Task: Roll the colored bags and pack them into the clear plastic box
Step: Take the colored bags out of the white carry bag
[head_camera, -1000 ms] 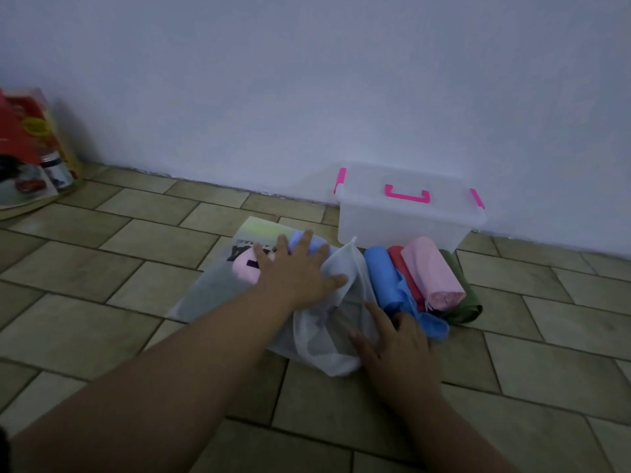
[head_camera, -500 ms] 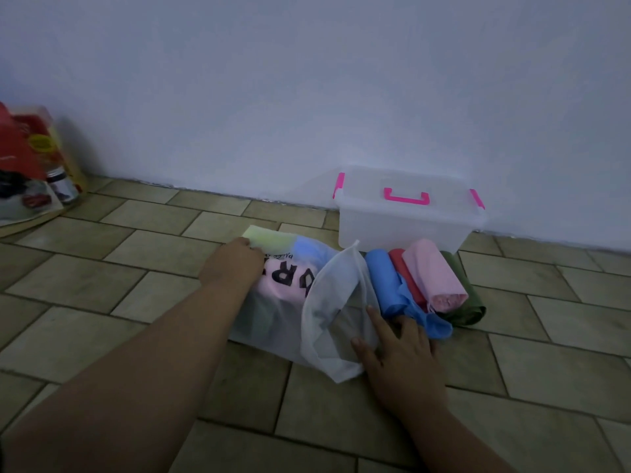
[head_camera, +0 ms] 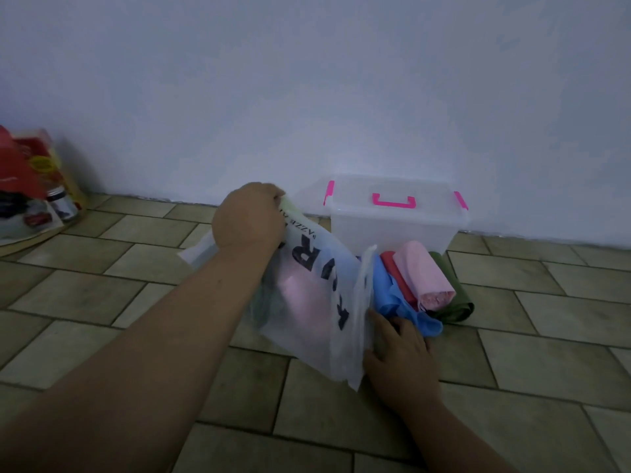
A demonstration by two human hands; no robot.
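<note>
A translucent white bag [head_camera: 314,302] with black lettering, coloured bags showing through it, is lifted off the tiled floor. My left hand [head_camera: 247,220] grips its far top edge. My right hand [head_camera: 399,360] lies on the floor at the bag's near right corner, fingers on the plastic. Rolled bags lie just right of it: blue [head_camera: 399,302], red [head_camera: 397,271], pink [head_camera: 425,274] and dark green [head_camera: 457,302]. The clear plastic box [head_camera: 392,227] with pink latches and handle stands closed behind them, against the wall.
A pale wall [head_camera: 307,97] runs along the back. At the far left a pile of red and yellow packets with a jar [head_camera: 37,192] sits on the floor. Olive floor tiles [head_camera: 529,336] spread around the bags.
My left hand slid from the top of the white bag to its far edge, gripped it and raised the bag upright. My right hand stayed at the near corner.
</note>
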